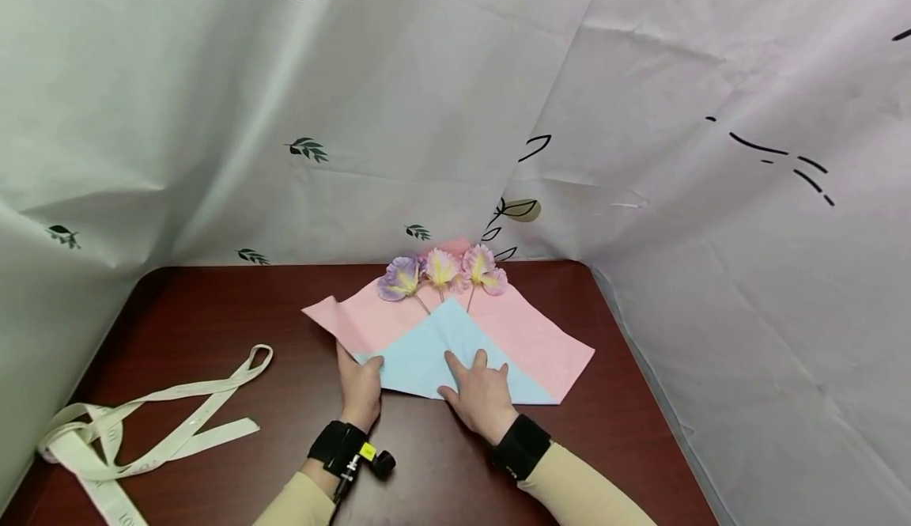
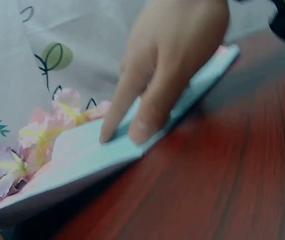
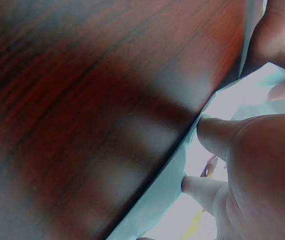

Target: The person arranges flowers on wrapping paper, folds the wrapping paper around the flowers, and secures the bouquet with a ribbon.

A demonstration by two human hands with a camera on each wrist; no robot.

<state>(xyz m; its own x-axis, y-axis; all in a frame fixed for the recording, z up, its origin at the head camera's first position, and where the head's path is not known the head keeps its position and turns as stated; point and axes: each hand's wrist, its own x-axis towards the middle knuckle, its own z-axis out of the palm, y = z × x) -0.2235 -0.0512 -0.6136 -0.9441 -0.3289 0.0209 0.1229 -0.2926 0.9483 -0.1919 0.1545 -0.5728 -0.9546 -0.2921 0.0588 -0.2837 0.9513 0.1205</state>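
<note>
A sheet of wrapping paper, pink (image 1: pixel 530 336) with a blue flap (image 1: pixel 420 356) folded up to a point, lies at the middle of the table. Three artificial flowers, one purple (image 1: pixel 400 279) and two pink-and-yellow (image 1: pixel 443 267), stick out above the flap on thin stems. My left hand (image 1: pixel 360 391) grips the paper's lower left edge, thumb on the blue side and fingers beneath, lifting that side slightly. With spread fingers, my right hand (image 1: pixel 484 399) presses on the blue flap near its lower edge; the left wrist view shows its fingertips (image 2: pixel 141 132) touching the paper.
A long cream ribbon (image 1: pixel 178 443) with printed letters lies loosely looped on the left of the dark red wooden table (image 1: pixel 427 486). Behind the table and along its right side hangs a pale patterned cloth (image 1: pixel 398 115).
</note>
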